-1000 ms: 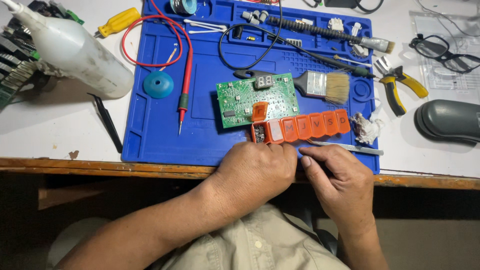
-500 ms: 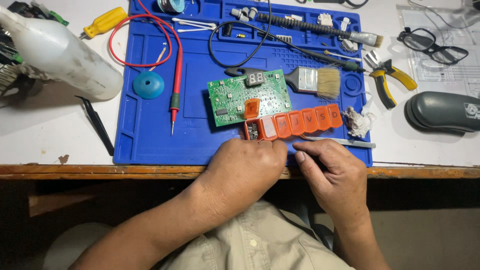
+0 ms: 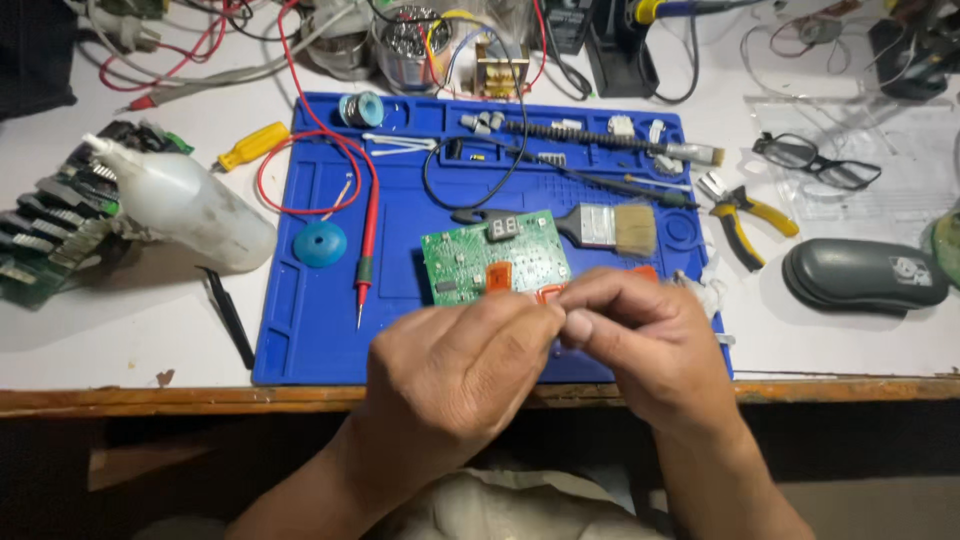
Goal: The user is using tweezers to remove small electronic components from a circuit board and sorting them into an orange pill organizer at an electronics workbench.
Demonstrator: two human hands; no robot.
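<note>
- Two hands raised together over the near edge of the blue mat, fingertips meeting.
- Left hand curled, fingers bent in toward the right; grip hidden behind the knuckles, so contents cannot be told.
- Right hand closed in a pinch, thumb against forefinger; possibly on something small, too hidden to say.
- Orange strip peeking out just behind the fingertips, mostly covered, at the lower edge of the green circuit board.
- Circuit board flat on the mat, paintbrush just to its right.
- Red probe lying left of the board, blue cap beside it.
- White bottle off the mat, left; yellow-handled pliers and glasses off it, right.
</note>
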